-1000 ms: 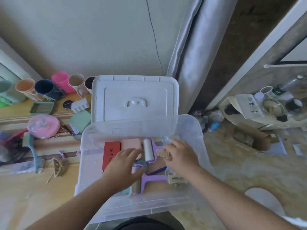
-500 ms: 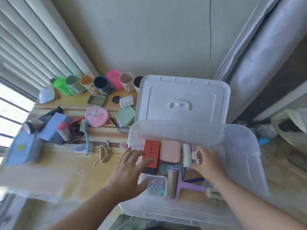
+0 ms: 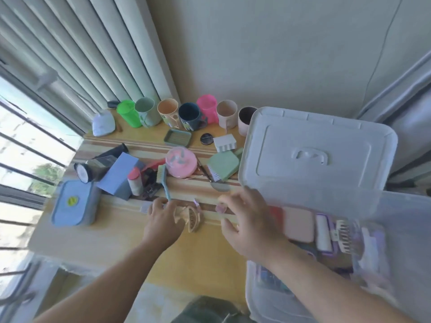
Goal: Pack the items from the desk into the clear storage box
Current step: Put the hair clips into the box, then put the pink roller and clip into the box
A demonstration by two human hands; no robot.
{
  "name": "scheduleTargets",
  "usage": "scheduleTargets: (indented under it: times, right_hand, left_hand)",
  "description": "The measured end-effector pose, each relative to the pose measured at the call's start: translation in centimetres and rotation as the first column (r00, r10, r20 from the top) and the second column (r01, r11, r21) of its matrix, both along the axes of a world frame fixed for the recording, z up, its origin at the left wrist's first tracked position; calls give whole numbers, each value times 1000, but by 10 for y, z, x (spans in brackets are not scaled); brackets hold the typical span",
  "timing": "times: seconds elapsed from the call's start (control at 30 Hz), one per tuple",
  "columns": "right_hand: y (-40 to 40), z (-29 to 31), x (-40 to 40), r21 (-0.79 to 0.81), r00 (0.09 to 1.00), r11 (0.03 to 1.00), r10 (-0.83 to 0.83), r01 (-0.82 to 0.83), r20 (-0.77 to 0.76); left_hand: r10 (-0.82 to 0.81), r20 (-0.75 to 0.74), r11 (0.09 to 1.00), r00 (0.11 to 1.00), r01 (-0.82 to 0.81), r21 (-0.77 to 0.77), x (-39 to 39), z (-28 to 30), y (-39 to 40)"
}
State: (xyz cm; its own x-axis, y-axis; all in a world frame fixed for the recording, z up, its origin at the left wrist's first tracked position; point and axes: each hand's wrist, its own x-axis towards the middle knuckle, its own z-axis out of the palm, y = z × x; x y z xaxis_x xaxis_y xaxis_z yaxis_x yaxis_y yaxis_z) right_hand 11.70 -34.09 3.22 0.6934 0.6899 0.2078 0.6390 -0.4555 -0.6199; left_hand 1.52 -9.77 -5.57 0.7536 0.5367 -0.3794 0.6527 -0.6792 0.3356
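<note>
Desk [image 3: 112, 236] of pale wood fills the left of the head view, and both bare hands reach over it. The left hand [image 3: 163, 220] lies on the desk with its fingers curled about a beige hair claw [image 3: 190, 217]; the grip looks closed on the claw, though motion blur softens the outline. The right hand [image 3: 251, 224] hovers just beside it, fingers spread and empty, near a small pink clip [image 3: 220, 208] that lies on the desk close to its fingertips.

To the right stands the clear storage box [image 3: 401, 229], its white lid [image 3: 314, 150] propped up behind it. Inside the box lie a pink flat case [image 3: 298, 226], a white roller with a purple frame [image 3: 324, 234] and a cream hair claw [image 3: 342, 234], side by side; other contents are too blurred to tell.

Farther back on the desk a row of cups [image 3: 186, 113] stands along the wall, green through pink to beige. In front of them sit a grey-green soap dish [image 3: 177, 138], a black round lid [image 3: 207, 138], a white ridged block [image 3: 225, 142], a round pink container [image 3: 181, 162], a green flat case [image 3: 222, 165] and a teal-handled brush [image 3: 164, 183]. At the left are a blue box [image 3: 119, 174], a blue pouch [image 3: 74, 202] and a small white bottle with a red cap [image 3: 134, 183].
</note>
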Motion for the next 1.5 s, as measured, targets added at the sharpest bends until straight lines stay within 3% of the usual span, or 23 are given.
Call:
scheduleTargets:
  times: [0.1, 0.17, 0.23, 0.33, 0.43, 0.53, 0.7, 0.8, 0.97, 1.1, 1.23, 1.37, 1.5]
  right_hand:
    - [69, -33, -14, -236, 982, 972, -52, 8, -179]
    - [107, -64, -14, -442, 943, 897, -156, 10, -294]
    - [132, -92, -12, -567, 897, 823, -250, -1, -365]
    - [152, -129, -12, -652, 844, 758, -360, 17, -397]
    - [162, -150, -14, -672, 821, 736, -435, 88, -370]
    - [167, -154, -16, -693, 844, 715, -423, 88, -329]
    - [157, -153, -16, -690, 845, 720, -410, 69, -343]
    - [152, -136, -11, -671, 774, 738, -467, 74, -428]
    - [136, -63, 12, -342, 675, 919, -380, 197, -632]
    - [85, 7, 22, -168, 701, 957, -287, 235, -653]
    - [12, 51, 22, -114, 779, 971, -235, 209, -581]
    - [-85, 76, 29, -78, 880, 960, -277, 268, -386]
    - [-199, 42, 27, -251, 864, 900, -419, 356, -279]
  left_hand:
    - [21, 13, 993, 1000, -22, 118, 4, -2, 53]
    - [-17, 30, 970, 999, 9, 243, 10, 0, 94]
    - [28, 96, 964, 995, -52, 261, 17, 4, 132]
    - [78, 115, 969, 990, -103, 226, 27, 2, 176]
    - [5, 5, 970, 1000, -6, 243, 32, -9, 194]
    - [-53, -12, 969, 999, 55, 241, 30, -22, 196]
    - [-199, 16, 954, 980, 190, 232, 10, -37, 183]
    - [-186, 114, 970, 976, 164, 179, 9, -26, 171]
    - [-54, 365, 997, 929, 30, 73, 21, 34, 138]
    - [52, 528, 995, 848, -1, -97, 38, 91, 100]
    - [76, 600, 945, 797, 134, -299, 57, 140, 32]
    - [26, 599, 908, 801, 232, -350, 75, 158, -62]
    - [41, 574, 929, 818, 180, -323, 90, 142, -142]
